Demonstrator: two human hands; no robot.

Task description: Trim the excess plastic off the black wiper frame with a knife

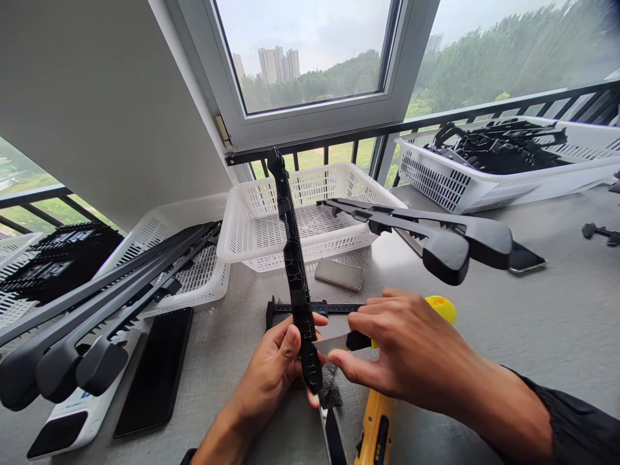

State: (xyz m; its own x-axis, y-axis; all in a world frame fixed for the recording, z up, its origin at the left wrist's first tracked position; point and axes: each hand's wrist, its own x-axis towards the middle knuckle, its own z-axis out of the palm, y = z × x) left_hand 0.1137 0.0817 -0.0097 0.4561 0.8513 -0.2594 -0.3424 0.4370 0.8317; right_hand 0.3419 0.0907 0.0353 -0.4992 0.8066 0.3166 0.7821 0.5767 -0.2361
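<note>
Our left hand (285,355) grips the black strip (296,274); our right hand (402,345) grips the yellow-handled knife (359,340), blade (334,343) at the strip.

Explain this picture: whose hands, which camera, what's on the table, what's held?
No robot here: these are a person's bare hands, seen by a camera worn on the head, looking forward and down.

The left hand holds a long black part upright. The right hand holds a yellow-handled knife, its blade at the part's edge.

On the grey table lie a caliper, a black phone, a yellow tool and white slotted baskets, some with black parts.
</note>
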